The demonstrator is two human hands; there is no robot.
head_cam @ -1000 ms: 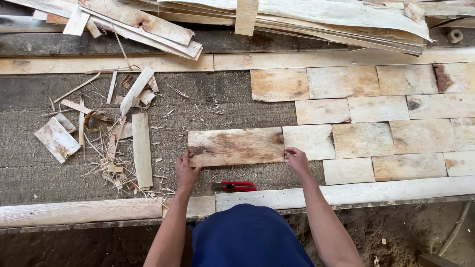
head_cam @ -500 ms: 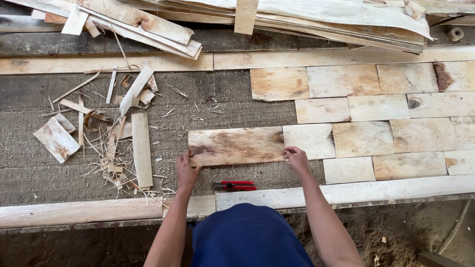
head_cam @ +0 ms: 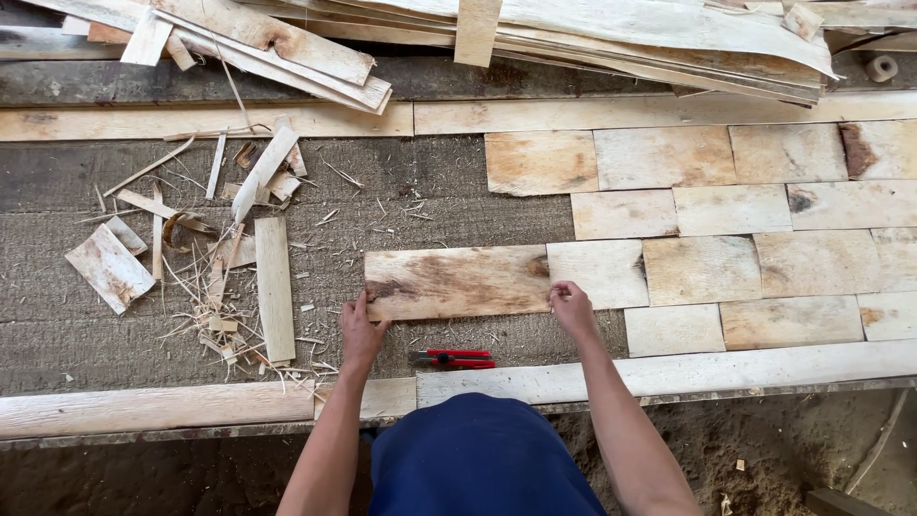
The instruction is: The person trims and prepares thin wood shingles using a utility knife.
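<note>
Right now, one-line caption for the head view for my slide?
Both hands, left hand and right hand, grip a thin wood sheet by its ends beside laid veneer tiles, red cutter nearby.

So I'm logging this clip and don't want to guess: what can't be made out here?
Head view only:
- Left hand: fingers curl over the board end; the grip underneath is hidden.
- Right hand: covers the seam between board and next tile.
- Red tool: too small to tell its kind.
- Stacked strips: cut off by the top edge.
- Tile rows: cut off at the right edge.

No packages, labels, signs or screens here.
</note>
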